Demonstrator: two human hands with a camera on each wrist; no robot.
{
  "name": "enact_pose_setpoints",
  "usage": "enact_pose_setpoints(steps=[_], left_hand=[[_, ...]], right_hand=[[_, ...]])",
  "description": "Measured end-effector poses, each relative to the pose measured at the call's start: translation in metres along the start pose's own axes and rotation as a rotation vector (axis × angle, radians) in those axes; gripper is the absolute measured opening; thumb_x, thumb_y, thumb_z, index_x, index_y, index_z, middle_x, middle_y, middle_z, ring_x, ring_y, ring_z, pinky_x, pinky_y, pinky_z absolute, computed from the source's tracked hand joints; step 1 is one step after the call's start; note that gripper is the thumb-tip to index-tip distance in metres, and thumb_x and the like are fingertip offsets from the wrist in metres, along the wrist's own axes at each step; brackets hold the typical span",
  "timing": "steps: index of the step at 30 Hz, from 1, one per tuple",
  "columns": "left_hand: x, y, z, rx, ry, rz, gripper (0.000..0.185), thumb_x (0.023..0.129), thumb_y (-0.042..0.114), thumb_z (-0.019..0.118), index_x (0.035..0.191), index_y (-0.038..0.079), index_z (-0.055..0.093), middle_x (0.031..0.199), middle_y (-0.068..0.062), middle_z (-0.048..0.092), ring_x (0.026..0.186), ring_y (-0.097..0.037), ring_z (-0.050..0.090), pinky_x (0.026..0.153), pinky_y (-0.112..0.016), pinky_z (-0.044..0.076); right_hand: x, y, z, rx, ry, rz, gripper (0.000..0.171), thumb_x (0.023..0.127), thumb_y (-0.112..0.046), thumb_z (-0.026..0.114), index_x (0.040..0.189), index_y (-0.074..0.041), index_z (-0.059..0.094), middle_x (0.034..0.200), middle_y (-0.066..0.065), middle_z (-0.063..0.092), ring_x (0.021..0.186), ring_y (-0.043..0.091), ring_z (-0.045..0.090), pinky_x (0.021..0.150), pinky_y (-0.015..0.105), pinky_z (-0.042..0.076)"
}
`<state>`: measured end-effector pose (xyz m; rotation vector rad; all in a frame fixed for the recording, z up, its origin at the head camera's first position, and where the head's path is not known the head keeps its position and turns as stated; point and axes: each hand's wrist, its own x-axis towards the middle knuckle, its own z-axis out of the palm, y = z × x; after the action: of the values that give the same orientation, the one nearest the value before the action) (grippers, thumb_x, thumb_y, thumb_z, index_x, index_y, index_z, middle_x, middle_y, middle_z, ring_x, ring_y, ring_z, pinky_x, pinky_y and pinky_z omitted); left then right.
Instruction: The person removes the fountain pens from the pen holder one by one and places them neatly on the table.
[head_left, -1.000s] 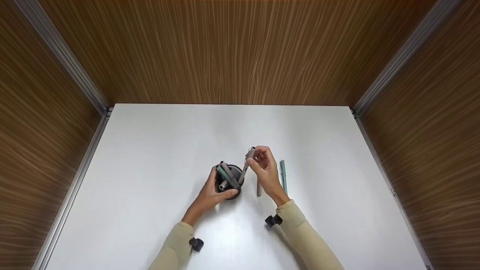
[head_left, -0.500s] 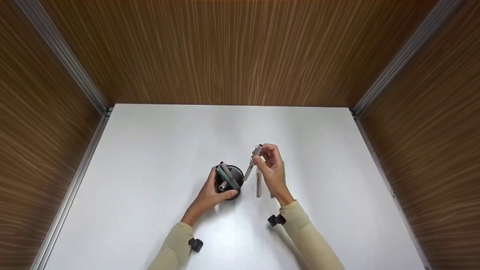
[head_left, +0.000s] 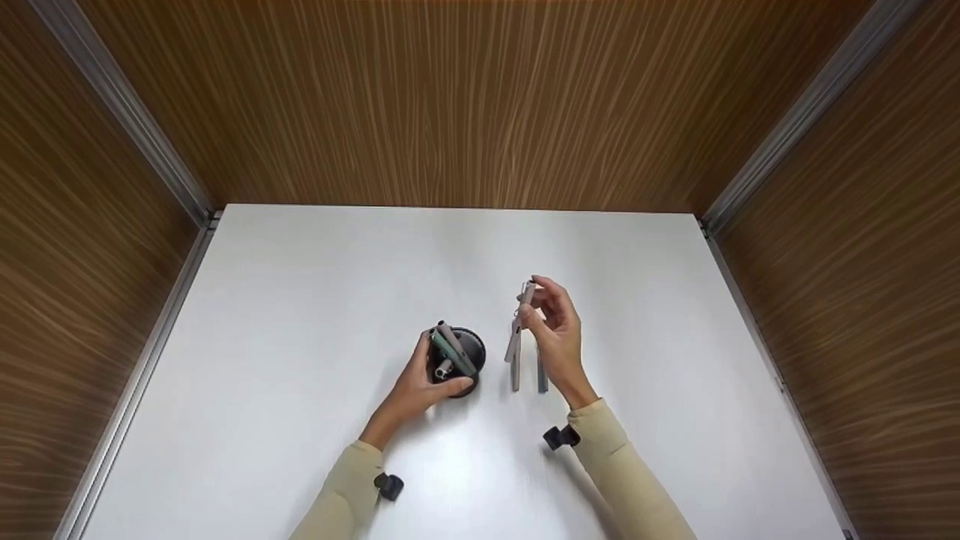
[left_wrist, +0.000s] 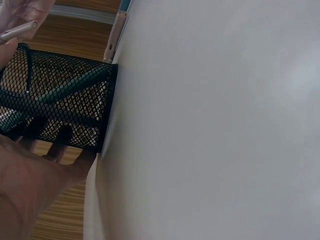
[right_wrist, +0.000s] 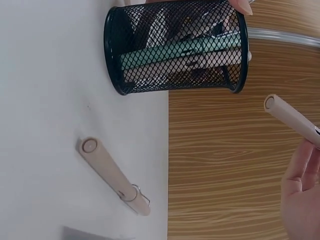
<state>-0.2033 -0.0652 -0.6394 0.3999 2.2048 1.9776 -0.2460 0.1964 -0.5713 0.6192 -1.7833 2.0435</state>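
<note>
My left hand (head_left: 415, 386) grips a black mesh pen holder (left_wrist: 70, 107) standing on the white table, thumb on one side. Inside it lean several pens, among them a green pen (head_left: 444, 343) and a pinkish-beige one (head_left: 452, 335). To the right, my right hand (head_left: 559, 337) pinches a beige pen (right_wrist: 292, 116) by its clip end, raised, its other end pointing down. Below that hand a pinkish-beige pen (right_wrist: 112, 172) lies on the table. Beside it lies a greyish pen (head_left: 543, 377), partly hidden by the right hand.
The white tabletop (head_left: 300, 300) stretches around both hands. Wood-grain panels (head_left: 480, 105) enclose it at the back and both sides, with metal rails (head_left: 142, 120) at the corners. Each sleeve bears a small black wrist camera (head_left: 388, 487).
My right hand has moved right and slightly away from me, carrying the beige pen clear of the pen holder's rim. The left hand stays on the holder, nearly still.
</note>
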Motion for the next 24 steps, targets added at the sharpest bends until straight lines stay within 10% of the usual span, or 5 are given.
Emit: enact_pose_setpoints(steps=[24], left_hand=[[-0.001,-0.001,0.001,-0.017,0.01,-0.039,0.122,0.091,0.033,0.09,0.175,0.004,0.007,0.17,-0.025,0.034,0.156,-0.04,0.035,0.123,-0.056,0.031]], right_hand=[[0.006,0.004,-0.038,-0.097,-0.03,0.147,0.048,0.106,0.003,0.069,0.152,0.005,0.053,0.119,0.034,0.06,0.094,0.022,0.065,0.077,0.029,0.058]])
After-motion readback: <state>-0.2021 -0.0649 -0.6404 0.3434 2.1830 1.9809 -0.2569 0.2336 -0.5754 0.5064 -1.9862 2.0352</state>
